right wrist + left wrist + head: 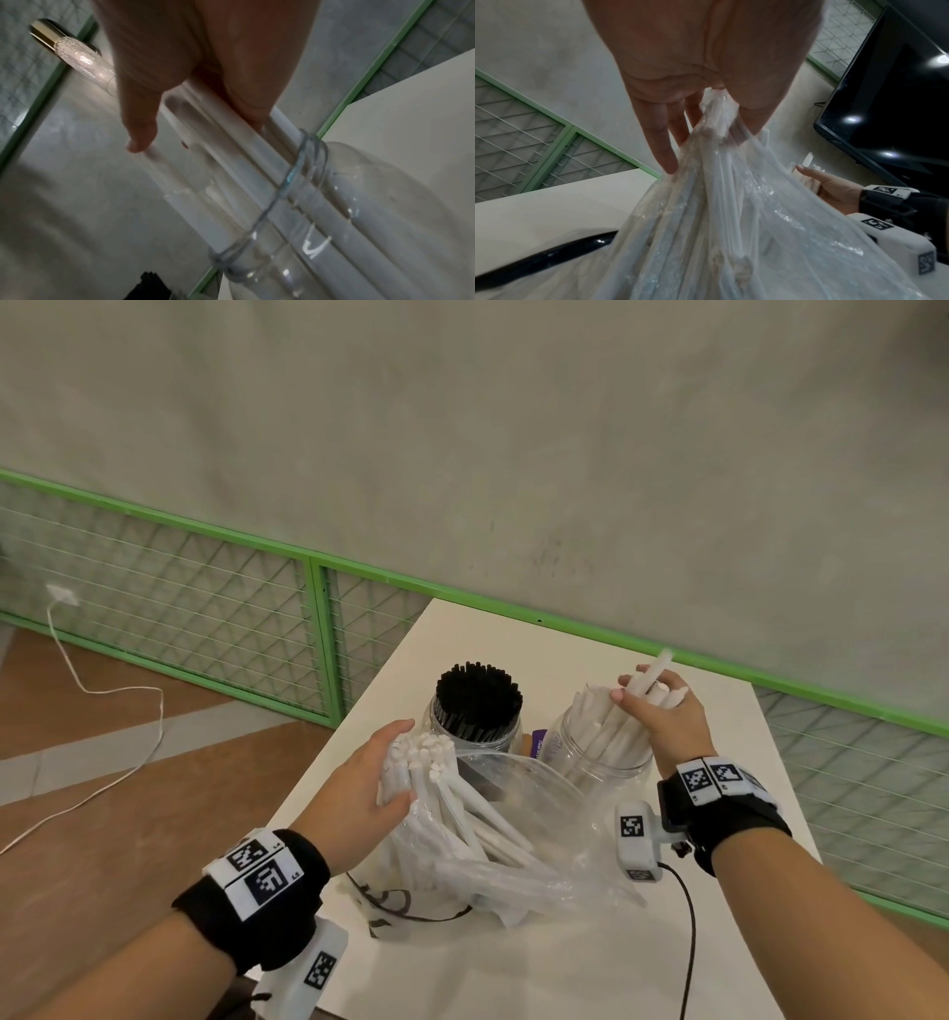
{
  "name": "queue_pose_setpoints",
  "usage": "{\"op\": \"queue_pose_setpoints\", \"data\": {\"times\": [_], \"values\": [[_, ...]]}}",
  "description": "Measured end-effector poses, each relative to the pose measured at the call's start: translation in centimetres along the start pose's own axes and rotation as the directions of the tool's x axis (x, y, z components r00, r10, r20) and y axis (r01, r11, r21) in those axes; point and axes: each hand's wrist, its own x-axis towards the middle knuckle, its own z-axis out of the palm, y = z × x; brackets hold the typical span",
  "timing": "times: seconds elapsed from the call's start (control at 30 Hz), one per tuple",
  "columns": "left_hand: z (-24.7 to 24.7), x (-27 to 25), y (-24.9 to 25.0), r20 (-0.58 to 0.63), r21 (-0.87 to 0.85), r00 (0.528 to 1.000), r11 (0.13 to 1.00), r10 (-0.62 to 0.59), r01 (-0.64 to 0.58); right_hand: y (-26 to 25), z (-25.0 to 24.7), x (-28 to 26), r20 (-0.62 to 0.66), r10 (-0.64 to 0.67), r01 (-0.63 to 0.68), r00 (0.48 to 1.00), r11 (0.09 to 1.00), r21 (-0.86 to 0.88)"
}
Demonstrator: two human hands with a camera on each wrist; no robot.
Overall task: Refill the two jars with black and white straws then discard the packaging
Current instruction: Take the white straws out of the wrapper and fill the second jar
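Two clear jars stand on the white table (590, 968). The left jar (475, 726) is packed with black straws (478, 693). The right jar (606, 752) (321, 223) holds white straws. My right hand (660, 711) (185, 91) grips a bunch of white straws (649, 683) (231, 154) whose lower ends are inside the right jar's mouth. My left hand (375, 783) (693, 91) holds the top of a clear plastic bag (513, 834) (731, 233) and a bundle of white straws (431, 762) that stick out of it. The bag stands on the table in front of the jars.
A green-framed wire fence (205, 588) and a grey wall run behind the table. A white cable (102, 711) lies on the brown floor at the left. A black cable (690, 942) trails over the table from my right wrist. A dark screen (898, 101) shows in the left wrist view.
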Motion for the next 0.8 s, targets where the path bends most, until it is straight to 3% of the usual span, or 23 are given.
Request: {"op": "queue_pose_setpoints", "data": {"times": [0.2,0.27,0.33,0.43,0.5,0.6,0.7,0.8], "values": [[0.1,0.1,-0.2,-0.004,0.009,1.0,1.0,0.006,-0.006,-2.3,-0.2,-0.1,0.029,-0.119,0.121,0.992,0.987,-0.109],[0.1,0.1,-0.2,-0.003,0.005,1.0,1.0,0.006,-0.006,-2.7,0.0,-0.3,0.085,-0.165,0.181,0.983,0.951,-0.251],[0.1,0.1,-0.2,0.001,0.001,1.0,1.0,0.008,-0.008,-2.5,0.3,-0.5,0.198,-0.195,0.264,0.961,0.865,-0.428],[0.2,0.0,-0.3,0.003,-0.002,1.0,1.0,0.014,-0.014,-1.1,1.3,-0.8,0.386,-0.173,0.406,0.906,0.617,-0.674],[0.2,0.1,-0.3,0.0,0.0,1.0,1.0,0.011,-0.011,0.1,2.1,-0.9,0.42,-0.124,0.422,0.899,0.501,-0.755],[0.1,0.1,-0.3,0.001,0.004,1.0,1.0,0.01,-0.01,1.0,2.8,-0.8,0.437,-0.145,0.451,0.888,0.462,-0.764],[0.1,0.2,-0.4,0.001,0.004,1.0,1.0,0.012,-0.012,0.5,2.6,-0.6,0.425,-0.318,0.53,0.847,0.451,-0.718],[0.0,0.2,-0.5,-0.002,0.007,1.0,1.0,0.013,-0.013,0.5,1.8,0.2,0.392,-0.388,0.519,0.834,0.313,-0.796]]}}
